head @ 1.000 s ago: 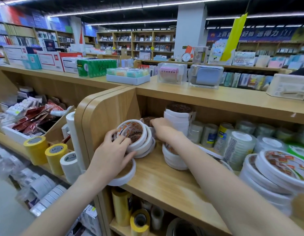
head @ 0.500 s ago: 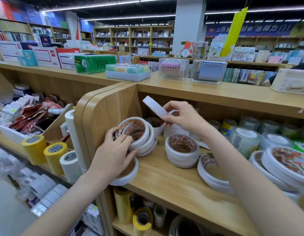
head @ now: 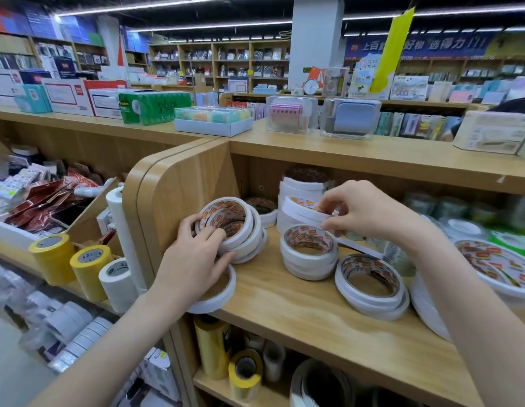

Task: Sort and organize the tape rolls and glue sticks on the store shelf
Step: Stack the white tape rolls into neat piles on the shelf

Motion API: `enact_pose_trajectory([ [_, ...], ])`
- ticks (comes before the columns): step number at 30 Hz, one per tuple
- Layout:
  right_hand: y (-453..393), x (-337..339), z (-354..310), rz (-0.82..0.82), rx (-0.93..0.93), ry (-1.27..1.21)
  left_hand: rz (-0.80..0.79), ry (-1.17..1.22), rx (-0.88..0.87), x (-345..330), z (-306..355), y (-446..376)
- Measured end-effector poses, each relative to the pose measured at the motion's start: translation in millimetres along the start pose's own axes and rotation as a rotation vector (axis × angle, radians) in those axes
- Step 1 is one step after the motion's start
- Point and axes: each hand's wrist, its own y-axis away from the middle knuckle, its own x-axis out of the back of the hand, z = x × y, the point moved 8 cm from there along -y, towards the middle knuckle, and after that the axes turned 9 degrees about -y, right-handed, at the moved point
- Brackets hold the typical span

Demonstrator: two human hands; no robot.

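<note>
Wooden shelf (head: 299,312) carries white tape rolls in several groups; curved end panel (head: 179,186) closes its L side. Big rolls (head: 496,265) sit at far R, partly blurred. Tall stack (head: 299,186) stands at back w/ a dark-cored roll on top. Flat pair of rolls (head: 371,284) lies front-centre R; short stack (head: 309,254) just beside it to the L. Leaning rolls (head: 235,227) are tilted up against the end panel, approx. 3-4, exact count unclear. Left hand (head: 193,259) grips the leaning rolls, fingers curled over the front rim, palm above a single flat roll (head: 217,292) at the shelf edge. Right hand (head: 361,210) pinches a thin roll (head: 302,211), tilted, touching the tall stack's front, above the short stack. Yellow rolls (head: 70,259) on adjacent lower shelf, L.
</note>
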Motion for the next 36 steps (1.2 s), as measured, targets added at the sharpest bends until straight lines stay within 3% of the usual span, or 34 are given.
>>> enact_pose_trajectory([
  [6,14,-9,45,-0.025,-0.26,0.383,0.003,0.013,0.012,0,1,1],
  [10,14,-20,13,0.047,-0.035,0.333,0.013,0.014,0.006,1,2,0],
  [13,13,-58,2,-0.155,0.041,0.419,0.019,0.017,0.0,2,2,0],
  [15,11,-71,10,-0.202,0.038,0.444,0.018,0.02,-0.003,2,2,0],
  [18,6,-64,21,-0.171,0.018,0.304,0.016,0.012,-0.005,1,1,0],
  [26,-1,-19,13,-0.117,0.011,-0.439,0.02,0.032,-0.008,1,-1,1],
  [36,-42,-19,-13,-0.096,0.081,-0.491,-0.004,0.046,0.02,-8,-3,3],
])
